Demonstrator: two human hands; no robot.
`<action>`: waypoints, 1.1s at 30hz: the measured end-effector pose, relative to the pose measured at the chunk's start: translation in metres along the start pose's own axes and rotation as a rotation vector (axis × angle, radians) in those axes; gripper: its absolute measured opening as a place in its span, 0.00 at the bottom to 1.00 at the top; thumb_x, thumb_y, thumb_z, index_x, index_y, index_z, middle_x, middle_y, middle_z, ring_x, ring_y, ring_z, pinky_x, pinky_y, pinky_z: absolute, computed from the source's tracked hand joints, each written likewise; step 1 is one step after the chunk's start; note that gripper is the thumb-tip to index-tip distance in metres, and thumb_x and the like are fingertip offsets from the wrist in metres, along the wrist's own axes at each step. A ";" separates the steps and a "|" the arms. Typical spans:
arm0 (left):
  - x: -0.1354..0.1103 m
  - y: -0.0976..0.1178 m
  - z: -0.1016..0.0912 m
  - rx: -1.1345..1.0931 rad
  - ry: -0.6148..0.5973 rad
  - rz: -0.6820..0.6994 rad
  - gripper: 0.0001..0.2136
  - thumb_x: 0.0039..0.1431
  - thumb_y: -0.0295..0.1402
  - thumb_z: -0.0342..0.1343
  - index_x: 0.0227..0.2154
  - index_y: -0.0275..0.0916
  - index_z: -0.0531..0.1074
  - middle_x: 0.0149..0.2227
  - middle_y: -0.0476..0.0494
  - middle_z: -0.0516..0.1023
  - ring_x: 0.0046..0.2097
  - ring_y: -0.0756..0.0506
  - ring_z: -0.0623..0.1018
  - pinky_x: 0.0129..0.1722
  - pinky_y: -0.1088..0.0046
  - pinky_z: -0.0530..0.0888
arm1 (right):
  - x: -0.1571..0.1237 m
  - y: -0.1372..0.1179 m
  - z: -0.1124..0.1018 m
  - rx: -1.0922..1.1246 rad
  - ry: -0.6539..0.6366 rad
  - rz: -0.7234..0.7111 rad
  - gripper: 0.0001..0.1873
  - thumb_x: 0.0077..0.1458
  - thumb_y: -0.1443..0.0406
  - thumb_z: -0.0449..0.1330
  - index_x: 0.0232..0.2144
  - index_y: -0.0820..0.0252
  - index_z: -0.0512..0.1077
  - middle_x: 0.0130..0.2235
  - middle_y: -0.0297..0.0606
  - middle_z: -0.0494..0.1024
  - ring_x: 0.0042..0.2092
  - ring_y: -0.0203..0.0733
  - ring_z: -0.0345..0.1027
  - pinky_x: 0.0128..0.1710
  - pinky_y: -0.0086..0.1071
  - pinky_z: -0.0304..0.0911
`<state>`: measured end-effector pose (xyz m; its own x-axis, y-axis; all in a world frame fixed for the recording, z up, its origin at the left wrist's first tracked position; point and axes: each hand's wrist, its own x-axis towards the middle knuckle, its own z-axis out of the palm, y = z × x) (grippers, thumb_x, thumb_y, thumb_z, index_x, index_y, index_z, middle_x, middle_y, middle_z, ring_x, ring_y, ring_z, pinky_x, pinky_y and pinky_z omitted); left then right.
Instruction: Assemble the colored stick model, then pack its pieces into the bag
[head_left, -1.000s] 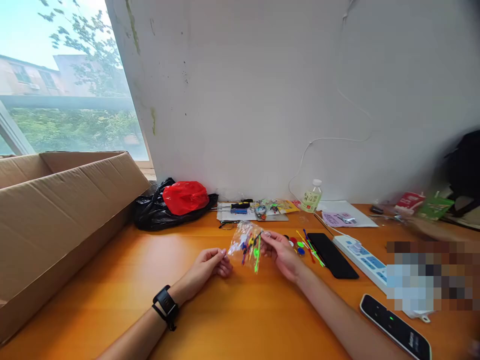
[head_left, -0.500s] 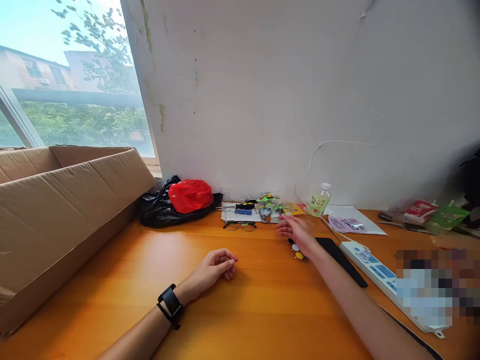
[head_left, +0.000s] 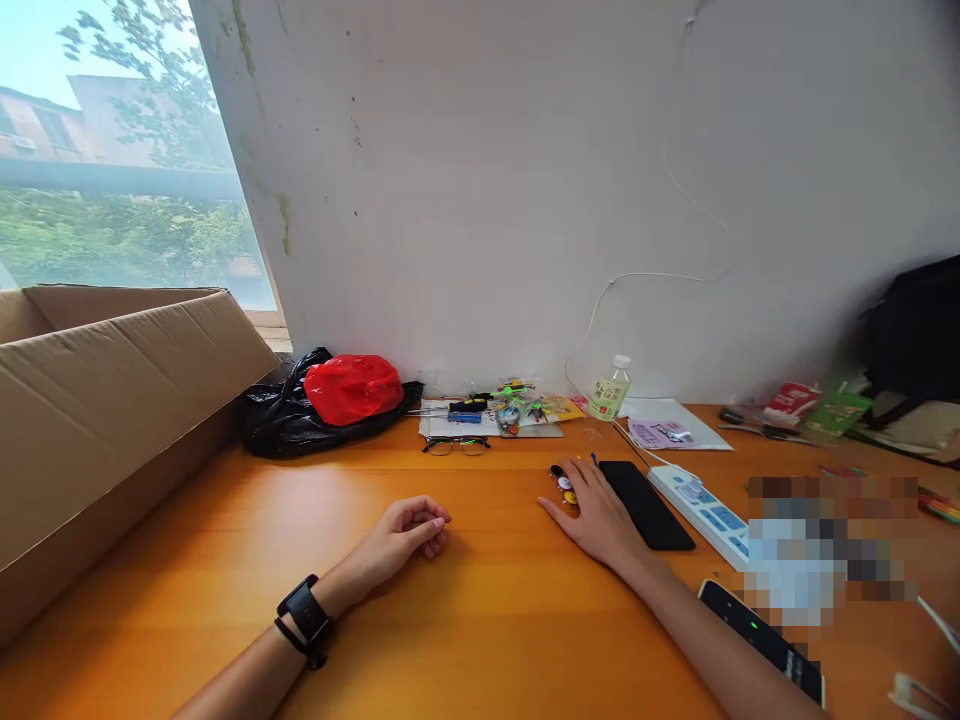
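Note:
My right hand (head_left: pixel 600 515) lies palm down with its thumb apart and its fingers stretched over a row of small round pieces. A black piece (head_left: pixel 556 471), a white piece (head_left: pixel 564 483) and a yellow piece (head_left: pixel 569 497) show beside the fingers; their kind I cannot make out. A bit of blue shows past the fingertips. Just right of this hand is a flat black slab (head_left: pixel 646 505). My left hand (head_left: pixel 409 540) rests on its side on the table, fingers curled and thumb against them, with nothing visible in it. A black watch (head_left: pixel 304 610) is on that wrist.
A cardboard box (head_left: pixel 120 420) fills the left. Along the wall are black and red bags (head_left: pixel 354 388), screwdrivers (head_left: pixel 466 405), glasses (head_left: pixel 455 446), small packets and a bottle (head_left: pixel 611 390). A power strip (head_left: pixel 701 510) and a black device (head_left: pixel 761 635) lie on the right.
My right hand has come down and nearer, turning palm down with its fingers spread over the small pieces. The left hand keeps its curled pose. The view has swung right.

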<state>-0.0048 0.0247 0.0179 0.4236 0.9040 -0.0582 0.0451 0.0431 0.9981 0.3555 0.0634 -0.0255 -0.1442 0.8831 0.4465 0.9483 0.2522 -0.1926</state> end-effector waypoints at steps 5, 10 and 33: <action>0.001 -0.003 -0.001 0.013 -0.007 0.014 0.20 0.59 0.51 0.65 0.32 0.37 0.74 0.27 0.51 0.74 0.30 0.49 0.72 0.36 0.72 0.70 | 0.004 -0.003 0.002 0.178 -0.032 -0.050 0.24 0.69 0.56 0.55 0.61 0.61 0.72 0.58 0.51 0.77 0.61 0.56 0.70 0.64 0.49 0.64; 0.002 -0.007 0.000 0.023 -0.010 0.020 0.19 0.61 0.51 0.65 0.32 0.38 0.73 0.26 0.51 0.74 0.30 0.49 0.72 0.36 0.72 0.70 | -0.006 -0.023 0.004 0.411 -0.100 -0.089 0.20 0.72 0.61 0.51 0.61 0.58 0.71 0.59 0.49 0.76 0.61 0.52 0.70 0.65 0.47 0.65; -0.009 -0.013 -0.002 0.769 0.045 0.424 0.20 0.65 0.48 0.63 0.56 0.46 0.78 0.60 0.35 0.78 0.62 0.31 0.74 0.63 0.53 0.69 | -0.016 -0.077 0.011 0.107 -0.025 -0.055 0.31 0.67 0.60 0.56 0.68 0.67 0.65 0.70 0.56 0.66 0.74 0.62 0.52 0.72 0.56 0.52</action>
<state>-0.0113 0.0174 0.0056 0.5071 0.7957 0.3311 0.4959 -0.5836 0.6430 0.2819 0.0340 -0.0277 -0.2036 0.8760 0.4372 0.9034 0.3402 -0.2610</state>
